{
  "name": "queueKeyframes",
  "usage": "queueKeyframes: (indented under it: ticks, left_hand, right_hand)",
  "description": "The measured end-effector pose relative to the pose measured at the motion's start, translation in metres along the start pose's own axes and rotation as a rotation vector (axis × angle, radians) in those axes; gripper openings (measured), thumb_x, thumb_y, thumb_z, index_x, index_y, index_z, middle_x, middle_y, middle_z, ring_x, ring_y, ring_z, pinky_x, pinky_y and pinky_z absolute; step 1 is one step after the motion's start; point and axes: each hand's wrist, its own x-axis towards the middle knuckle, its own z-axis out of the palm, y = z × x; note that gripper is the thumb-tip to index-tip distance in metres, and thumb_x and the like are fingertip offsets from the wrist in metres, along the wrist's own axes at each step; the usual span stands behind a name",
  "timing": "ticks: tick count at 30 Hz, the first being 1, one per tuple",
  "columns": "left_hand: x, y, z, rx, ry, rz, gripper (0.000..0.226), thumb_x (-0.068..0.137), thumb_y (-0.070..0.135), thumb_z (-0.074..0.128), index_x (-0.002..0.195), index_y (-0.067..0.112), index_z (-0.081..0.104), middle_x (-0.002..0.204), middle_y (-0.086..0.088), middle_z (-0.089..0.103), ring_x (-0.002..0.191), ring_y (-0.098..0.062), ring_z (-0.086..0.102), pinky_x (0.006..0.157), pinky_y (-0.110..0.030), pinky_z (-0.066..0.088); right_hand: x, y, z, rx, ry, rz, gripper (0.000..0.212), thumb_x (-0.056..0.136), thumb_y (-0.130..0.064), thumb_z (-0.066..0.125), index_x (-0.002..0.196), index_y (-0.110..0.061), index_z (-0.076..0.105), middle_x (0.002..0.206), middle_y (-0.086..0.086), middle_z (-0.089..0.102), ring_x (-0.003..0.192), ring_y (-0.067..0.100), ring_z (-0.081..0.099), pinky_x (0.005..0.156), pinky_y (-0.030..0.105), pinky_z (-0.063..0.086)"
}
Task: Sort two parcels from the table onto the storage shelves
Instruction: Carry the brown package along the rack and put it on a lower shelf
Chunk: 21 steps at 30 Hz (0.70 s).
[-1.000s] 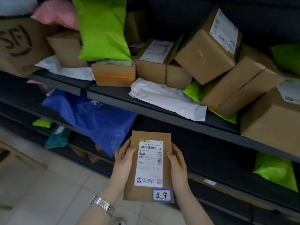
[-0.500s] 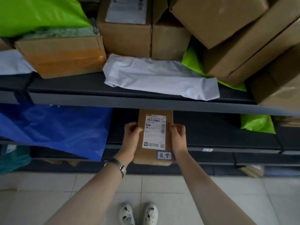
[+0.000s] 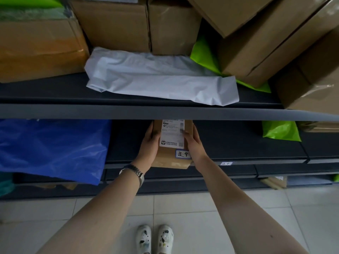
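A small brown cardboard parcel [image 3: 168, 158] with a white shipping label and a blue-bordered handwritten sticker lies partly on the dark middle shelf [image 3: 238, 143]. Its far end is hidden under the edge of the upper shelf [image 3: 165, 111]. Its near end overhangs the shelf's front lip. My left hand [image 3: 149, 143] grips the parcel's left side and my right hand [image 3: 194, 143] grips its right side. A metal watch is on my left wrist.
A big blue plastic bag [image 3: 53, 149] fills the middle shelf to the left and a green mailer [image 3: 280, 131] lies to the right. The upper shelf carries a white mailer [image 3: 161, 79], several cardboard boxes [image 3: 256, 43] and another green mailer. Below are tiled floor and my shoes.
Both hands have pushed the parcel forward and in under the upper shelf, onto the middle shelf. The camera has tipped further down and moved closer to the shelves.
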Motion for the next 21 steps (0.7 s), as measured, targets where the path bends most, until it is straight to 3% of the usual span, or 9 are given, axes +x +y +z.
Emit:
queueKeyframes:
  ticks: [6, 13, 16, 18, 21]
  left_hand:
    - [0.003, -0.007, 0.001, 0.009, 0.019, 0.025, 0.049, 0.102, 0.034, 0.037, 0.15, 0.038, 0.029, 0.141, -0.003, 0.055, 0.123, -0.025, 0.057, 0.1, -0.043, 0.048]
    - [0.005, -0.01, 0.006, -0.052, 0.071, 0.023, 0.05, 0.103, 0.033, 0.038, 0.152, 0.035, 0.027, 0.142, -0.004, 0.054, 0.118, -0.02, 0.057, 0.094, -0.034, 0.048]
    - [0.006, -0.01, 0.007, -0.046, 0.08, 0.036, 0.051, 0.103, 0.031, 0.038, 0.153, 0.033, 0.026, 0.142, -0.003, 0.053, 0.114, -0.018, 0.057, 0.085, -0.025, 0.047]
    - [0.007, -0.008, 0.007, -0.022, 0.071, 0.047, 0.052, 0.103, 0.031, 0.038, 0.153, 0.032, 0.025, 0.143, -0.004, 0.052, 0.122, -0.023, 0.056, 0.091, -0.03, 0.048]
    - [0.005, -0.005, 0.008, 0.023, 0.098, 0.054, 0.053, 0.103, 0.03, 0.039, 0.154, 0.029, 0.025, 0.144, -0.006, 0.052, 0.126, -0.025, 0.055, 0.099, -0.036, 0.048]
  right_hand:
    - [0.002, 0.005, -0.003, -0.041, -0.031, -0.023, 0.058, 0.101, -0.043, 0.05, 0.154, -0.043, 0.028, 0.134, 0.004, 0.066, 0.102, 0.019, 0.072, 0.063, 0.02, 0.059]
    - [0.014, 0.006, -0.008, -0.081, 0.011, -0.054, 0.06, 0.097, -0.046, 0.057, 0.153, -0.041, 0.035, 0.13, 0.005, 0.069, 0.105, 0.023, 0.072, 0.088, 0.039, 0.06]
    - [0.015, 0.002, -0.009, -0.227, 0.087, -0.102, 0.058, 0.096, -0.052, 0.053, 0.151, -0.038, 0.04, 0.121, -0.001, 0.072, 0.094, 0.013, 0.071, 0.073, 0.027, 0.058]
    - [0.013, 0.0, -0.009, -0.322, 0.13, -0.146, 0.054, 0.098, -0.051, 0.05, 0.15, -0.035, 0.043, 0.107, -0.007, 0.07, 0.081, 0.002, 0.066, 0.06, 0.018, 0.05]
    - [0.008, -0.003, -0.006, -0.434, 0.182, -0.212, 0.054, 0.1, -0.05, 0.047, 0.149, -0.028, 0.044, 0.093, -0.012, 0.064, 0.072, -0.001, 0.06, 0.054, 0.018, 0.046]
